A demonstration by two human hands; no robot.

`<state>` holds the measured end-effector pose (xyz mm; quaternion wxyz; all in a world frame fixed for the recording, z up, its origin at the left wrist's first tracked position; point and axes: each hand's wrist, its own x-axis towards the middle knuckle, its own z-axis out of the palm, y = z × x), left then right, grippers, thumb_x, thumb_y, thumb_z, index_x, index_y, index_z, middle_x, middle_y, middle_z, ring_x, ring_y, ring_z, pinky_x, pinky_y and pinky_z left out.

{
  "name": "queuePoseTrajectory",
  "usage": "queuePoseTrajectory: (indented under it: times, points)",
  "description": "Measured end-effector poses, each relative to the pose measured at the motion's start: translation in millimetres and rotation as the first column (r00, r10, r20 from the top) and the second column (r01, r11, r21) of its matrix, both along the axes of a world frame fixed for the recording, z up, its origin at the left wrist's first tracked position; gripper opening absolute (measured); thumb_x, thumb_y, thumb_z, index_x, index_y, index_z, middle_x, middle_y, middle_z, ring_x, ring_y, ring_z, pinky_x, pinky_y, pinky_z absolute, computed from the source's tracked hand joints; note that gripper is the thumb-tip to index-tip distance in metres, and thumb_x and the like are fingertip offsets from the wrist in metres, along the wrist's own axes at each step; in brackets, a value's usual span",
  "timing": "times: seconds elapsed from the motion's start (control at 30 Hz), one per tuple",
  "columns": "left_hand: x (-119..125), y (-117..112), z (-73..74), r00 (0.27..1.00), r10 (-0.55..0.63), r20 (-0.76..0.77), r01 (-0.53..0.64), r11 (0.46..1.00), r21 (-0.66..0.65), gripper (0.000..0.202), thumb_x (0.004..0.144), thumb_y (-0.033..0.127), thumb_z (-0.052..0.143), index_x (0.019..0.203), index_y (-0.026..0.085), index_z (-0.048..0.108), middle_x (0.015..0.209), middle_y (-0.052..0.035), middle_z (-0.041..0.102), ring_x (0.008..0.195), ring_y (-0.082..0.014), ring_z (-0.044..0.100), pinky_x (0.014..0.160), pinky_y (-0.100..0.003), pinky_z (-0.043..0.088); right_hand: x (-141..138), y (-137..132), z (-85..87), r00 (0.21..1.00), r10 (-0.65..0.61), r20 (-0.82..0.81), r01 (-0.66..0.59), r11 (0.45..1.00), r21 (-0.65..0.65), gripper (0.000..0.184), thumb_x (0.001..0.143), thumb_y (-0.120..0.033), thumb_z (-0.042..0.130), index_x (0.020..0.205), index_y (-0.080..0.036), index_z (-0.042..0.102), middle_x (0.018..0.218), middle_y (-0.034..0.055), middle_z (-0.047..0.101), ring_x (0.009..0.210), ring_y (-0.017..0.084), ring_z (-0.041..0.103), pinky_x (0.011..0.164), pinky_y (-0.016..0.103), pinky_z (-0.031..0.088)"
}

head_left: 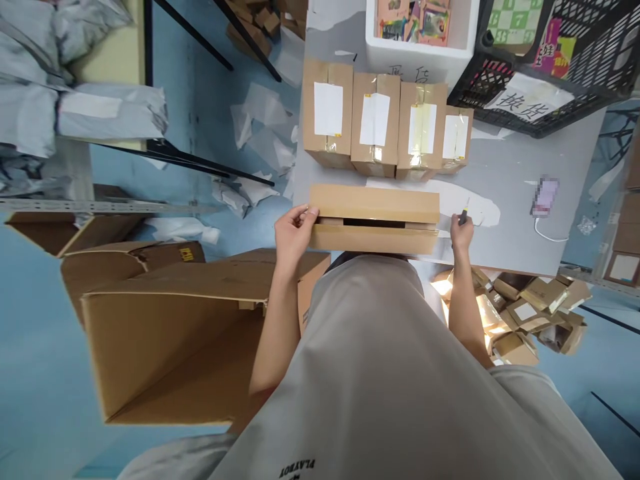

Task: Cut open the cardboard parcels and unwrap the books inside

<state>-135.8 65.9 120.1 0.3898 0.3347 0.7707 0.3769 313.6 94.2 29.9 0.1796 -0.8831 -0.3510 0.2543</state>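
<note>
At the table (510,167): one cutter (464,216), one carton (375,205), four labelled boxes (376,127), one black crate (590,101)

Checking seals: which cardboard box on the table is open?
The box at the left hand, its flaps parted; the four labelled boxes look taped shut.

Head camera looks steeply down over table (515,160)
</note>
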Motion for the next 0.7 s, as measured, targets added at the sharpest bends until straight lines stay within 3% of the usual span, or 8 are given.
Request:
queuePoseTrajectory:
  times: [0.1, 0.2, 0.3, 0.4, 0.47, 0.57, 0.63, 0.7]
  points:
    - [2.2, -6.4, 5.3, 1.0, 0.0, -0.025, 0.0, 1.0, 0.001, 0.051, 0.087, 0.05, 0.085, 0.126, 0.019, 0.077, 0.074, 0.0031, 0.06, 0.075, -0.0169, 0.064, 0.077, -0.029, 0.054, 4.2, -0.2, -33.7, 1.0, -0.005, 0.024, 0.008, 0.993, -0.121, 0.027, 0.09, -0.024, 0.069, 0.115, -0.013, 0.068, 0.111, 0.0176, 0.077, 0.109, 0.031, 0.07, 0.109, 0.047, 0.056]
    - [6.2, -10.8, 10.5, 0.995, 0.053, -0.09, -0.051, 0.998, 0.027, 0.058, 0.087, 0.043, 0.085, 0.138, 0.019, 0.072, 0.079, 0.0023, 0.065, 0.082, -0.0176, 0.069, 0.083, -0.029, 0.056, 0.1, -2.9, -45.4, 0.999, 0.022, 0.03, -0.018, 0.992, -0.124, 0.04, 0.089, -0.018, 0.069, 0.128, -0.008, 0.067, 0.131, 0.0268, 0.073, 0.128, 0.033, 0.067, 0.12, 0.049, 0.05]
    - [10.5, -15.1, 9.7, 0.985, 0.114, -0.131, -0.108, 0.993, 0.05, 0.054, 0.088, 0.036, 0.082, 0.139, 0.02, 0.07, 0.084, 0.0011, 0.067, 0.087, -0.0188, 0.071, 0.087, -0.031, 0.059, -2.5, 0.0, -28.3, 0.994, 0.103, 0.035, -0.102, 0.994, -0.043, 0.042, 0.093, -0.019, 0.065, 0.132, -0.006, 0.068, 0.145, 0.0316, 0.067, 0.144, 0.035, 0.061, 0.129, 0.052, 0.043]
    - [13.9, -19.8, 3.0, 0.978, 0.137, -0.159, -0.129, 0.99, 0.058, 0.052, 0.088, 0.03, 0.078, 0.139, 0.021, 0.07, 0.091, -0.0017, 0.07, 0.095, -0.0208, 0.074, 0.097, -0.035, 0.061, -10.9, 8.6, 19.5, 0.955, 0.297, -0.026, -0.282, 0.93, 0.235, 0.04, 0.104, -0.032, 0.06, 0.137, -0.012, 0.069, 0.146, 0.0237, 0.07, 0.139, 0.032, 0.065, 0.122, 0.051, 0.051]
    - [15.2, -22.7, -1.7, 0.975, 0.137, -0.175, -0.128, 0.99, 0.06, 0.055, 0.088, 0.026, 0.075, 0.142, 0.021, 0.068, 0.108, -0.0071, 0.076, 0.11, -0.023, 0.076, 0.108, -0.038, 0.06, -24.2, 17.3, 60.3, 0.852, 0.513, -0.102, -0.435, 0.803, 0.407, 0.04, 0.111, -0.044, 0.056, 0.14, -0.02, 0.07, 0.145, 0.0166, 0.072, 0.134, 0.029, 0.068, 0.116, 0.049, 0.056]
    - [16.0, -25.9, -4.8, 0.98, 0.11, -0.168, -0.101, 0.993, 0.063, 0.06, 0.088, 0.024, 0.073, 0.148, 0.024, 0.064, 0.142, -0.0141, 0.074, 0.141, -0.0275, 0.07, 0.123, -0.045, 0.053, -52.2, 36.3, 110.2, 0.536, 0.84, -0.084, -0.736, 0.514, 0.44, 0.041, 0.105, -0.049, 0.074, 0.14, -0.029, 0.075, 0.15, 0.0111, 0.072, 0.143, 0.032, 0.064, 0.123, 0.055, 0.052]
    - [16.6, -27.7, -4.3, 0.986, 0.094, -0.138, -0.084, 0.994, 0.072, 0.063, 0.088, 0.025, 0.075, 0.149, 0.027, 0.063, 0.155, -0.0146, 0.069, 0.153, -0.0298, 0.062, 0.129, -0.049, 0.049, -69.5, 50.9, 126.5, 0.334, 0.942, -0.039, -0.876, 0.325, 0.357, 0.049, 0.096, -0.046, 0.086, 0.141, -0.029, 0.076, 0.158, 0.0126, 0.068, 0.146, 0.037, 0.062, 0.124, 0.06, 0.051]
    - [18.2, -30.2, -3.4, 0.991, 0.099, -0.093, -0.09, 0.992, 0.088, 0.064, 0.087, 0.028, 0.078, 0.15, 0.028, 0.062, 0.161, -0.0143, 0.066, 0.158, -0.0316, 0.058, 0.133, -0.052, 0.044, -81.6, 62.5, 131.0, 0.181, 0.983, 0.014, -0.954, 0.173, 0.246, 0.055, 0.092, -0.039, 0.09, 0.144, -0.026, 0.076, 0.163, 0.0158, 0.065, 0.146, 0.042, 0.062, 0.122, 0.062, 0.052]
